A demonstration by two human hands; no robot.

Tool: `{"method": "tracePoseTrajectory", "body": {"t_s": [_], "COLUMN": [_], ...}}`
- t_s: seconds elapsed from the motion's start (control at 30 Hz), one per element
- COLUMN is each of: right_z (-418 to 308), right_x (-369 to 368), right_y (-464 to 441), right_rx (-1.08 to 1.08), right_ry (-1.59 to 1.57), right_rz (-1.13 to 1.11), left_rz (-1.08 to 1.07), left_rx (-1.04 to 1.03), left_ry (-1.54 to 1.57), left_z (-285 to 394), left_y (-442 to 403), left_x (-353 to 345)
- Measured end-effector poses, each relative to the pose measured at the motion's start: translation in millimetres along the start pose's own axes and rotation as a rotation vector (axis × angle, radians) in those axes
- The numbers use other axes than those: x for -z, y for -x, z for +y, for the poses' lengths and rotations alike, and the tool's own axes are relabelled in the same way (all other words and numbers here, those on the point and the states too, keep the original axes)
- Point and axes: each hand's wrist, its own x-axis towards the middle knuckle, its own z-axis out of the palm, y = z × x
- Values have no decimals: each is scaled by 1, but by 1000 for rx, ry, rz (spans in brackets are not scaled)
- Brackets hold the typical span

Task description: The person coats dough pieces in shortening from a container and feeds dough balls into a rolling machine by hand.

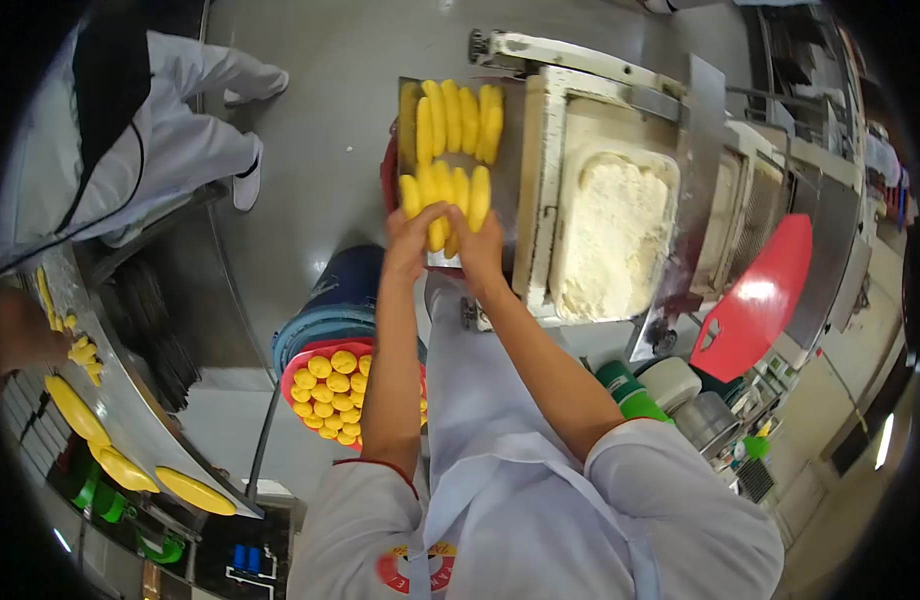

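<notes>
Both my hands are together in front of my apron, gripping a bunch of yellow dough rolls [446, 185] from below. My left hand [408, 245] is closed around the left side of the bunch. On its right side, my right hand [478, 247] is closed too, with the thumbs close together over the near ends. Just beyond, more yellow dough rolls [462, 115] lie side by side on a metal tray [512, 125]. Parts of that tray are hidden behind the held rolls and my hands.
A tub of white crumbly material [615, 235] stands right, with a red plastic sheet [760, 300] beyond. A red basin of yellow dough balls [330, 390] sits by a blue barrel [335, 290]. Left, another person's hand [25, 335] is over a table [145, 400] with yellow dough.
</notes>
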Motion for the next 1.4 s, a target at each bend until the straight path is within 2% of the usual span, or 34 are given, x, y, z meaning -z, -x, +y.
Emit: {"method": "tracePoseTrajectory", "body": {"t_s": [0.03, 0.13, 0.23, 0.27, 0.3, 0.33, 0.43, 0.47, 0.53, 0.57, 0.6, 0.63, 0.67, 0.7, 0.73, 0.83, 0.87, 0.93, 1.0, 1.07, 1.17, 1.2, 1.23, 1.27, 1.3, 1.33, 1.4], "right_z": [-25, -78, -116, -144, -178, -204, -243, -251, -230, -209, -180, -148, -109, -66, -54, -60, -97, -143, -203, -243, -237, -227, -205, -171, -123, -79, -51], "right_x": [6, 41, 94, 116, 141, 164, 220, 231, 253, 262, 268, 273, 277, 284, 287, 298, 297, 294, 297, 299, 296, 294, 291, 288, 291, 295, 303], "right_y": [16, 52, 62, 71, 83, 88, 92, 102, 98, 94, 87, 85, 79, 72, 81, 59, 65, 58, 83, 102, 107, 104, 97, 87, 65, 51, 81], "right_rx": [29, 142, 492, 501, 501, 589, 773, 735, 598, 523, 449, 308, 264, 130, 69, 207, 198, 346, 477, 564, 683, 725, 654, 579, 382, 217, 114], "right_ry": [4, 41, 15, 41, 69, 44, -94, -205, -223, -232, -220, -198, -196, -45, -30, -2, 18, -161, -337, -415, -367, -322, -304, -287, -111, 94, 34], "right_rz": [-44, -98, -11, 5, 19, 16, -44, -91, -139, -163, -53, 3, 15, -25, -21, -96, -115, -132, -183, -190, -116, -82, -71, -59, -56, -110, -136], "left_rz": [40, -22, -109, -164, -177, -193, -335, -340, -350, -242, -136, 37, 229, 340, 352, 295, 222, 181, 43, -94, -47, 8, 63, 190, 320, 384, 354], "left_rx": [-23, -130, -250, -299, -364, -433, -453, -404, -310, -273, -239, -319, -275, -227, -282, -437, -470, -543, -597, -760, -798, -745, -691, -712, -727, -571, -381], "left_ry": [-49, -161, -308, -369, -368, -369, -242, -209, -144, -123, -102, -239, -398, -618, -662, -856, -669, -656, -448, -240, -350, -421, -492, -707, -921, -1158, -972], "left_z": [25, 65, 92, 95, 101, 108, 117, 110, 86, 58, 20, -22, -54, -91, -117, -99, -80, -28, 25, 55, 62, 52, 30, -6, -39, -65, -107], "left_y": [26, 81, 127, 138, 151, 163, 192, 197, 197, 186, 168, 150, 155, 137, 131, 121, 129, 146, 186, 216, 233, 223, 202, 174, 146, 150, 148], "left_x": [-12, -57, -122, -150, -181, -211, -275, -284, -292, -285, -270, -251, -241, -215, -200, -208, -226, -266, -307, -338, -348, -339, -319, -288, -261, -242, -207]}}
